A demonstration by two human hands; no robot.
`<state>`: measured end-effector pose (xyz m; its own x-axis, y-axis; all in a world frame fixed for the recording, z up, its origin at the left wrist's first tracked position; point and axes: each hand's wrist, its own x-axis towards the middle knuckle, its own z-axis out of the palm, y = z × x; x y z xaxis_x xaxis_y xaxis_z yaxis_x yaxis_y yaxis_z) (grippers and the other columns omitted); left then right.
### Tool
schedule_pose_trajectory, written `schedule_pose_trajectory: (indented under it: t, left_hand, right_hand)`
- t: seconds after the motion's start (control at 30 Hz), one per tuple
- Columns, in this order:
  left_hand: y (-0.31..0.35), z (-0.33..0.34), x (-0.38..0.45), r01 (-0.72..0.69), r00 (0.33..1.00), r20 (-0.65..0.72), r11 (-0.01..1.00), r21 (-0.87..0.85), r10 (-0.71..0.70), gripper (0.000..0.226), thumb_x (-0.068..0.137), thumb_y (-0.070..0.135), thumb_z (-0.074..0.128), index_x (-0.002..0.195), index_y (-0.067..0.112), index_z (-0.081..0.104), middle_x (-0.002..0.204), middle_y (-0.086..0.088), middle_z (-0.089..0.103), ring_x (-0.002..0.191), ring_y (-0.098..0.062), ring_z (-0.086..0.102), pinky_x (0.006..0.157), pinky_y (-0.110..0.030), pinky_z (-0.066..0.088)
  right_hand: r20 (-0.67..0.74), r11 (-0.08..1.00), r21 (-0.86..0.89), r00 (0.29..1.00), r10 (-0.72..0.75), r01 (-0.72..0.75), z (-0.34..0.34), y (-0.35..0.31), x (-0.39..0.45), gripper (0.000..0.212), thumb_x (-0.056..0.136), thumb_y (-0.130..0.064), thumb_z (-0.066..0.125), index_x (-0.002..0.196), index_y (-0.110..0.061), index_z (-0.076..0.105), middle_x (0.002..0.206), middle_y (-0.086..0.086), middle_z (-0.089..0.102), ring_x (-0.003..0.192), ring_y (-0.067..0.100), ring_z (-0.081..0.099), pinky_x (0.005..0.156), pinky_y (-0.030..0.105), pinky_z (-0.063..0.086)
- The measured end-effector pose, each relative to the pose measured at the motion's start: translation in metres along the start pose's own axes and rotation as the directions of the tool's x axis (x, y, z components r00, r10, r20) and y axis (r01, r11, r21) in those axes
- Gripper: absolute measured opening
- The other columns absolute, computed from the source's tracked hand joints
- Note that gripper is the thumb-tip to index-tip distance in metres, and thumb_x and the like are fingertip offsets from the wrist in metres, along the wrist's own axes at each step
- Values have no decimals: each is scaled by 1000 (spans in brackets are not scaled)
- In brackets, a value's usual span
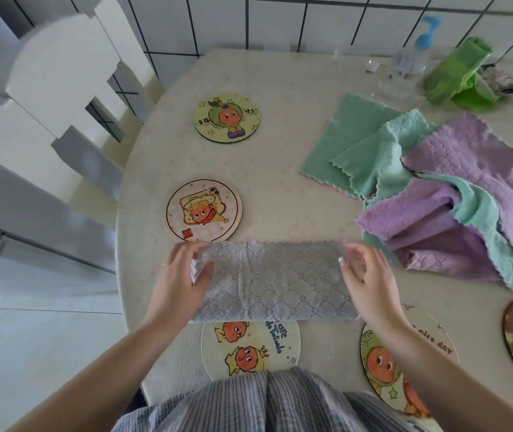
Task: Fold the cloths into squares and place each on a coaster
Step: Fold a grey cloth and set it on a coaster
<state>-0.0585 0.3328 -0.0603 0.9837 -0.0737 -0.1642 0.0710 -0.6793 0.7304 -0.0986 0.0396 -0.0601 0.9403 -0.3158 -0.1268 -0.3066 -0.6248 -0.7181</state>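
Grey cloth point(275, 280): lies as a long strip near the front of the bench point(283, 194), its near edge covering the far part of the near coaster point(250, 350).
Left hand point(180, 275): fingers curled round the strip's left end, pinching it, the corner lifted.
Right hand point(365, 275): at the right end, fingers bent; blurred, so I cannot tell whether it grips or only touches.
Step, as I judge it: the strip needs one more fold, end to end, to make a square.
Doing it well: bring the left end over to meet the right, line up the scalloped edges, then press the crease flat.
Free coasters: the toast coaster point(203, 210) just beyond the left hand; the far coaster point(227, 117) further back.
Pile point(442, 194): green and purple cloths heaped on the right, near the right hand; a wide sweep could drag them.
Edges: the bench's rim curves close to the left hand and the chair point(61, 113) stands beside it.
Open room: bare bench between the coasters and the pile.
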Motion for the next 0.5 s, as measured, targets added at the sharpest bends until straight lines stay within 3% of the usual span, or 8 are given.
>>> schedule_pose_trajectory:
  t: [0.1,0.2,0.33,0.5]
  left_hand:
    - [20,20,-18,-81,963,253,996,-44,90,24,91,29,53,114,25,56,97,18,58,86,4,57,81,-20,51]
    - [34,44,-24,-238,898,410,961,142,162,10,91,33,52,98,30,60,88,17,60,78,2,57,71,-18,52]
    - [34,56,-22,-365,873,454,857,363,179,13,90,30,48,96,32,60,94,13,62,85,-9,60,69,-30,54]
    - [14,45,-20,-291,904,410,879,377,123,8,90,30,54,93,25,59,93,12,62,79,-7,60,69,-28,55]
  right_hand:
    - [270,997,80,963,-3,-20,9,-21,-22,12,90,-20,56,101,-26,57,87,-12,64,74,4,64,67,22,53]
    - [508,999,-27,861,-26,45,31,-39,-33,4,89,-27,58,93,-25,58,79,-9,66,68,1,64,66,23,55]
    - [557,935,-272,830,-40,227,51,-38,-34,11,85,-32,57,91,-22,58,87,-4,66,80,16,63,68,34,53]
    - [510,927,-335,860,26,170,37,-15,-29,5,85,-30,59,88,-26,58,85,-8,65,77,12,62,67,28,51]
